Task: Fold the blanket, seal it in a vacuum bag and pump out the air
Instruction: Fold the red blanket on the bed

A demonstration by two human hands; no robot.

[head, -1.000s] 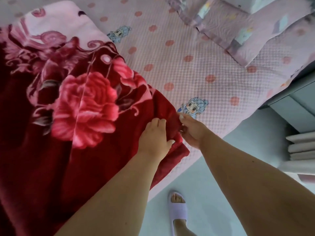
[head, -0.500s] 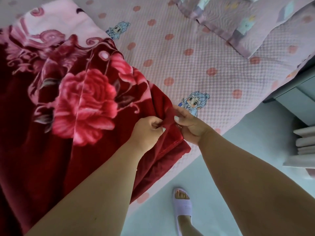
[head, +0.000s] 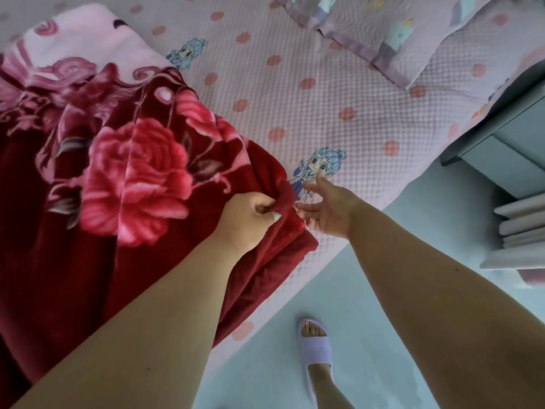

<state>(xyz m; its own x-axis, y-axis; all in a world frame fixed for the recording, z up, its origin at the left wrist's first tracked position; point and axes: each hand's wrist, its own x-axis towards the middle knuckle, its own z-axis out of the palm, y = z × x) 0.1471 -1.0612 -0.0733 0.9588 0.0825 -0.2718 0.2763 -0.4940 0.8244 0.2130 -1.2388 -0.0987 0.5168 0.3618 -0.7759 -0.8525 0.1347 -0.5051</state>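
Observation:
A thick dark-red blanket [head: 126, 172] with large pink roses lies spread over the left part of the bed, its near corner hanging toward the bed's edge. My left hand [head: 247, 219] grips a bunched corner of the blanket's right edge between curled fingers and thumb. My right hand [head: 327, 208] hovers just right of that corner with its fingers spread and straight, holding nothing. No vacuum bag or pump is in view.
The bed carries a pink quilted sheet [head: 324, 113] with dots and cartoon figures. A pillow [head: 398, 33] lies at the top right. A grey bedside cabinet [head: 507, 137] stands at the right, stacked white items [head: 519, 228] below it. My slippered foot [head: 315, 346] stands on the pale floor.
My right hand has let go of the blanket corner and opened, moving slightly right. My left hand has closed round the corner and lifted it a little.

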